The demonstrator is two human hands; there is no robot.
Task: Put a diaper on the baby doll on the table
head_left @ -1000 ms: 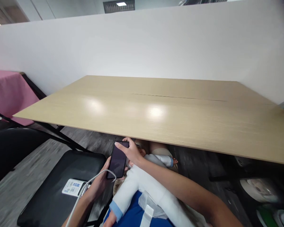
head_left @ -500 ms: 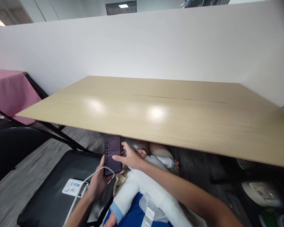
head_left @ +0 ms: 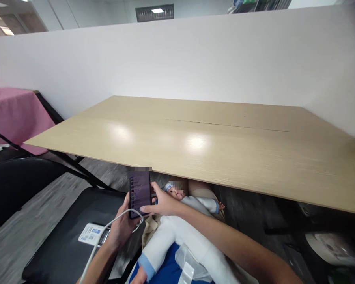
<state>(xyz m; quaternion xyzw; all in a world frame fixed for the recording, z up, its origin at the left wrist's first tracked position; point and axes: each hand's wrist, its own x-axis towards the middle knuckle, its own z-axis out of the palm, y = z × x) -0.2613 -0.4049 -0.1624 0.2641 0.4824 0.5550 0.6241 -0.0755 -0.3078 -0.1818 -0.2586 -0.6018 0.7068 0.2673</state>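
A dark smartphone (head_left: 140, 191) stands tilted up in front of me, a list on its screen. My left hand (head_left: 122, 227) wraps round its left and lower side. My right hand (head_left: 162, 201) is at its right edge, the thumb low on the screen and the other fingers curled by the edge. A white cable (head_left: 106, 227) rises past my left hand and loops over the phone's lower end. Across my lap lies a baby-like figure, perhaps a doll, in a white suit (head_left: 192, 240) with blue cuffs, partly behind my right forearm.
The wooden table (head_left: 171, 138) has its front edge just beyond the phone. A black chair seat (head_left: 62, 221) with a white card (head_left: 90, 233) on it is at lower left. A white partition (head_left: 177, 59) rises behind the table. Pink cloth (head_left: 14, 114) hangs at far left.
My right thumb has slid lower on the phone screen. The view has shifted slightly; both hands stay at the phone.
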